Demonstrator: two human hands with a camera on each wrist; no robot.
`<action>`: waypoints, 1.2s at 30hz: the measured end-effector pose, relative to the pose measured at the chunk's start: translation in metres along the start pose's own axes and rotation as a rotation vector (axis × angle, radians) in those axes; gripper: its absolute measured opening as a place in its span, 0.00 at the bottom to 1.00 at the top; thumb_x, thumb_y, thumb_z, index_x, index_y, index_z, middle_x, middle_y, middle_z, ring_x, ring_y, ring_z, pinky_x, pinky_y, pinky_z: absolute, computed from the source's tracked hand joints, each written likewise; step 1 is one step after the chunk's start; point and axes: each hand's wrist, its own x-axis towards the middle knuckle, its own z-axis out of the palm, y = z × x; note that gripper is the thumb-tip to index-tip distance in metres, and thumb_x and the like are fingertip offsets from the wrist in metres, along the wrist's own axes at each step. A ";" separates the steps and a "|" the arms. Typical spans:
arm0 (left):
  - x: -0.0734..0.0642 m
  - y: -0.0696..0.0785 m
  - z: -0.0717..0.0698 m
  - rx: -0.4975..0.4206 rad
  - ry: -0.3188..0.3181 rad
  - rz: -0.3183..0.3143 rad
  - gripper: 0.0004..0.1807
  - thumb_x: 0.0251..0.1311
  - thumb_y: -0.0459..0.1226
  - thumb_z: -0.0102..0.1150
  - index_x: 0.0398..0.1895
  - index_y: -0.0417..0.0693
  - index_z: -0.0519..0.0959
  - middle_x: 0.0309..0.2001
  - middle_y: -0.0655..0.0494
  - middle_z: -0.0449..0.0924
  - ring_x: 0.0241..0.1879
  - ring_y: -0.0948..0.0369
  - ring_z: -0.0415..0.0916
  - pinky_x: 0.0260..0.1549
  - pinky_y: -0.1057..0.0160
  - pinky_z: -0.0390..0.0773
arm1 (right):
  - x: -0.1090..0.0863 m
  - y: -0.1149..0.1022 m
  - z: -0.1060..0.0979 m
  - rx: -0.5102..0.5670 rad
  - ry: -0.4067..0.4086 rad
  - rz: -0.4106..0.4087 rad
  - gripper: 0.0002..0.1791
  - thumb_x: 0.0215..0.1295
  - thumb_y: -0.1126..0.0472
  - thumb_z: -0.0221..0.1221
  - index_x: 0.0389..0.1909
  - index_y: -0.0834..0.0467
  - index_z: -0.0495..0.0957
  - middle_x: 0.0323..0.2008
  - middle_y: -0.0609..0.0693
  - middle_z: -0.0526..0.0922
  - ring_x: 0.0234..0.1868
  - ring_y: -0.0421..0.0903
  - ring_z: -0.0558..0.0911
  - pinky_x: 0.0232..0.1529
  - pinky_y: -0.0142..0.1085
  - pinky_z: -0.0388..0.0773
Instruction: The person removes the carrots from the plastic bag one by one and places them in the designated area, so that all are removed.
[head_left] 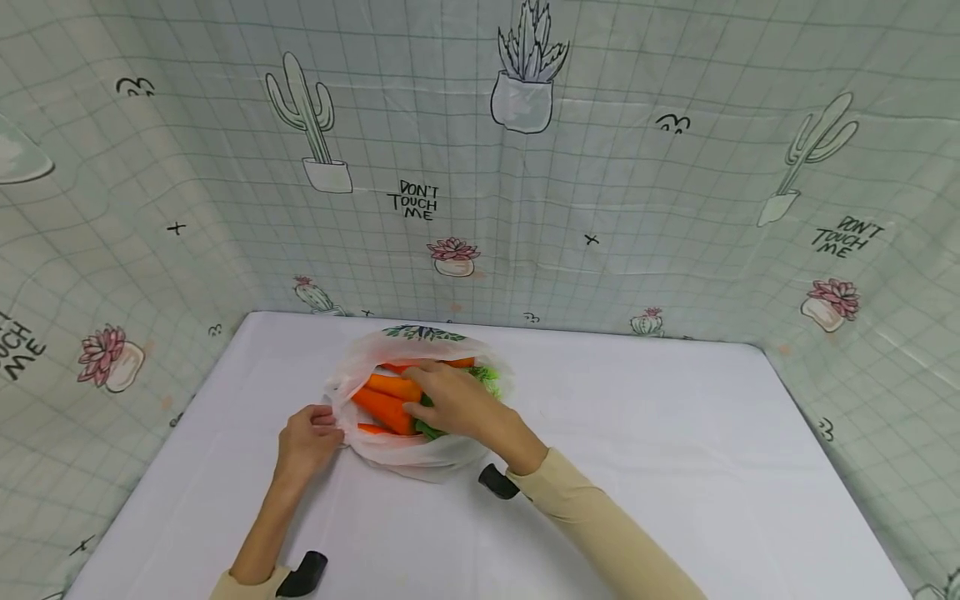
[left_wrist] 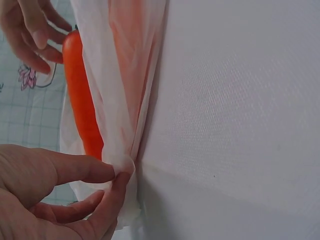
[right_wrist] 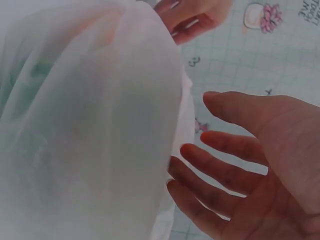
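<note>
Cloth [head_left: 465,167] printed with potted cacti hangs behind and to both sides of the white worktop [head_left: 675,467], where a thin, whitish bag [head_left: 431,460] rests with its mouth gaping. The bag looks light, limp and easily torn, so I'd take it by the gathered rim, as my left hand [head_left: 307,442] does, pinching a fold between thumb and fingers; that floppy edge could snag a knuckle. My right hand [head_left: 459,402] reaches over the mouth with fingers loosely spread, holding nothing that I can see, and hides part of what lies inside. Orange carrots [head_left: 382,408] lie in the bag, probably firm, smooth and a little slippery; I'd grip one round its thick middle. Beside them show dark green leaves [head_left: 431,427] and, towards the bag's right side, a paler frilly green [head_left: 487,379], likely softer and quicker to bruise.
</note>
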 end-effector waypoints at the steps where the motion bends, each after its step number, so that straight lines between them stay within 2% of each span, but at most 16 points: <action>1: 0.000 0.000 0.000 -0.003 -0.001 0.001 0.20 0.58 0.27 0.58 0.53 0.23 0.76 0.47 0.30 0.82 0.46 0.41 0.83 0.36 0.69 0.78 | 0.002 -0.001 0.002 -0.014 -0.014 0.008 0.26 0.74 0.53 0.62 0.68 0.61 0.74 0.61 0.55 0.80 0.56 0.50 0.81 0.58 0.40 0.79; 4: 0.000 -0.001 0.000 -0.014 0.002 0.006 0.20 0.56 0.26 0.59 0.53 0.23 0.76 0.46 0.29 0.81 0.45 0.41 0.83 0.34 0.72 0.76 | 0.006 -0.003 0.007 -0.053 -0.034 0.013 0.27 0.74 0.52 0.62 0.68 0.60 0.75 0.59 0.54 0.80 0.55 0.49 0.81 0.56 0.37 0.79; 10: 0.001 -0.003 0.001 -0.014 0.002 0.012 0.21 0.56 0.26 0.60 0.53 0.23 0.75 0.46 0.30 0.81 0.45 0.40 0.83 0.35 0.70 0.76 | 0.011 -0.005 0.016 -0.101 -0.026 -0.016 0.23 0.72 0.52 0.63 0.63 0.59 0.78 0.49 0.52 0.81 0.42 0.45 0.78 0.42 0.33 0.77; 14: 0.002 -0.005 0.002 -0.007 0.002 0.019 0.20 0.55 0.26 0.60 0.52 0.23 0.75 0.46 0.30 0.82 0.45 0.40 0.83 0.35 0.69 0.77 | 0.012 -0.009 0.022 -0.174 -0.036 -0.022 0.21 0.71 0.50 0.65 0.59 0.56 0.80 0.46 0.51 0.81 0.42 0.45 0.78 0.42 0.32 0.77; 18: 0.002 -0.007 0.002 0.000 -0.001 0.022 0.21 0.56 0.27 0.61 0.53 0.24 0.75 0.46 0.31 0.82 0.45 0.40 0.83 0.38 0.65 0.80 | 0.013 -0.014 0.027 -0.260 -0.011 -0.016 0.21 0.67 0.47 0.68 0.54 0.55 0.82 0.43 0.49 0.81 0.41 0.44 0.78 0.37 0.31 0.75; 21: 0.001 -0.006 0.001 0.018 0.003 0.020 0.20 0.59 0.29 0.60 0.54 0.25 0.75 0.47 0.31 0.82 0.46 0.40 0.83 0.41 0.59 0.81 | 0.015 -0.018 0.030 -0.302 0.019 -0.007 0.20 0.65 0.47 0.70 0.49 0.55 0.82 0.38 0.47 0.80 0.36 0.42 0.76 0.31 0.30 0.71; 28: -0.002 0.000 0.000 0.039 0.097 0.065 0.22 0.65 0.34 0.59 0.57 0.24 0.74 0.48 0.29 0.80 0.45 0.39 0.82 0.48 0.44 0.81 | 0.015 -0.023 0.032 -0.344 0.052 0.016 0.15 0.63 0.49 0.71 0.39 0.55 0.82 0.31 0.46 0.77 0.26 0.41 0.73 0.24 0.30 0.65; 32: 0.000 0.008 -0.002 0.028 0.154 0.104 0.22 0.67 0.35 0.58 0.57 0.24 0.74 0.48 0.28 0.79 0.44 0.39 0.82 0.48 0.42 0.80 | 0.014 -0.023 0.030 -0.330 0.036 0.026 0.15 0.63 0.49 0.72 0.40 0.55 0.83 0.32 0.47 0.78 0.26 0.42 0.72 0.24 0.31 0.66; 36: 0.007 0.013 -0.003 0.041 0.207 0.162 0.19 0.66 0.32 0.60 0.55 0.24 0.75 0.45 0.28 0.80 0.41 0.38 0.82 0.47 0.41 0.80 | 0.013 -0.022 0.027 -0.318 0.024 0.031 0.16 0.63 0.50 0.71 0.44 0.55 0.84 0.33 0.48 0.79 0.26 0.43 0.73 0.25 0.31 0.67</action>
